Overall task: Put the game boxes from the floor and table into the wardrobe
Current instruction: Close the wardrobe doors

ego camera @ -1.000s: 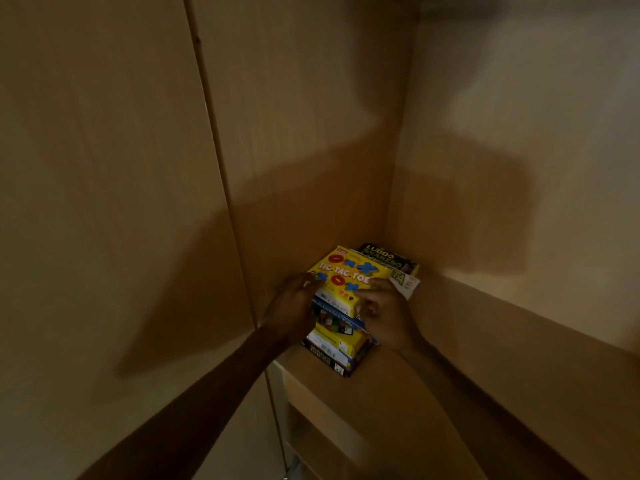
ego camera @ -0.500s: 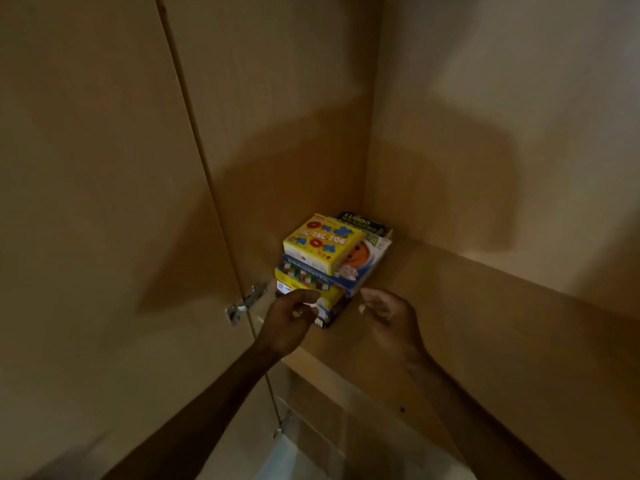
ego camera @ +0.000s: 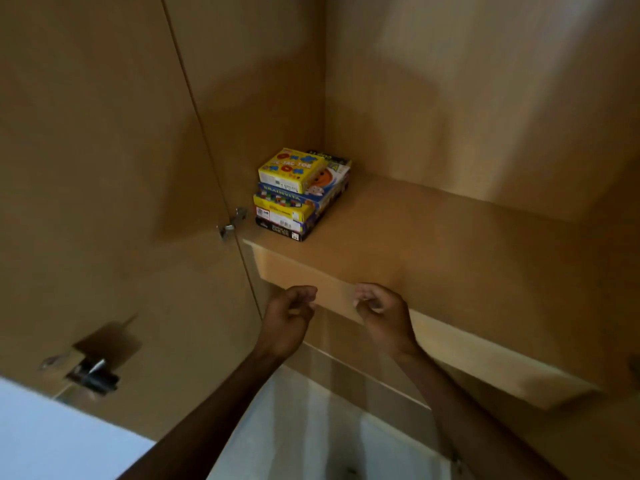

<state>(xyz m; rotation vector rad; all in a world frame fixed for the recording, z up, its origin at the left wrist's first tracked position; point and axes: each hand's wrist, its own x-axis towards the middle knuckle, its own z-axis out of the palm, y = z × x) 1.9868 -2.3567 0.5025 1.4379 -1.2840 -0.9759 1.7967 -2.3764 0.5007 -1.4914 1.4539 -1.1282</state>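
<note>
Stack of game boxes (ego camera: 301,195) sits at the left end of the wardrobe shelf (ego camera: 450,244), tucked towards the inner corner where the side panel (ego camera: 249,81) meets the rear panel (ego camera: 485,98). The yellow tic-tac-toe box (ego camera: 291,169) lies on top and the black chess box (ego camera: 282,230) at the bottom, its front corner just back from the shelf's front edge. The shelf board stretches wide to the right of the stack, and the space above it rises tall. A metal hinge (ego camera: 232,221) sits just left of the stack at shelf height, on the edge of the open door (ego camera: 86,168). A second hinge (ego camera: 91,372) shows lower on that door.

Your left grip (ego camera: 289,318) and right grip (ego camera: 379,313) hang side by side in front of the shelf's front edge, well apart from the stack. Each has its fingers curled in and holds nothing.

Half a second ago both grips were over the shelf, right at the stack's front face. Now they are back off the board and lower. The stack keeps its place and its order.
</note>
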